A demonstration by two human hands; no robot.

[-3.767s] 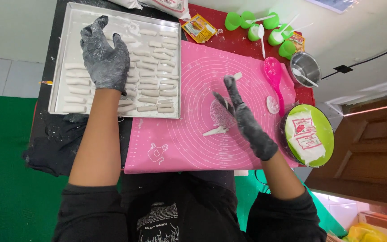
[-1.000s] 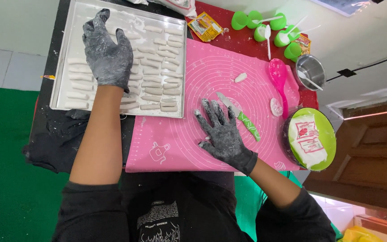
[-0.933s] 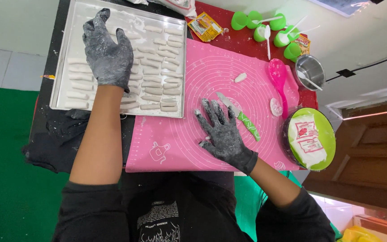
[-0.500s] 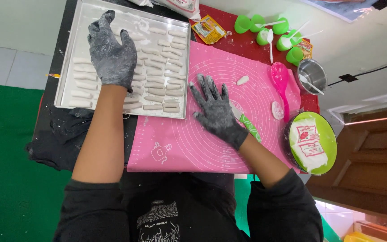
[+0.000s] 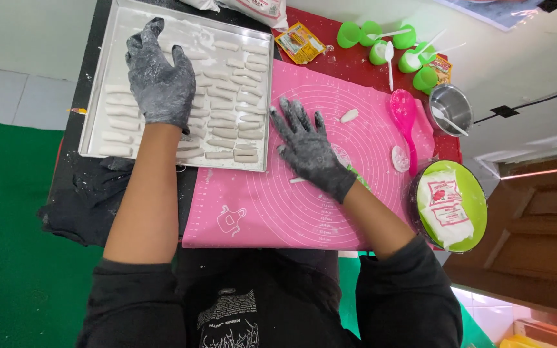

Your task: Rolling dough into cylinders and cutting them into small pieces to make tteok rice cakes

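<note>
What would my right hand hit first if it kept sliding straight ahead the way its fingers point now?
The right hand lies flat on the pink mat, fingers aimed up and slightly left. Going straight on, it would probably meet the near right edge of the metal tray of dough sticks, though depth is hard to judge.

My left hand (image 5: pixel 159 80) wears a dark matt glove, dusted with white flour, and under its fingers is a tray (image 5: pixel 98 96) of dull grey metal. Under my right hand (image 5: pixel 307 151), gloved the same, lies a smooth pink mat (image 5: pixel 278 212), maybe silicone. Right of these fingers are a glossy pink plastic spoon (image 5: pixel 405 119) and a shiny metal cup (image 5: pixel 452 106).
</note>
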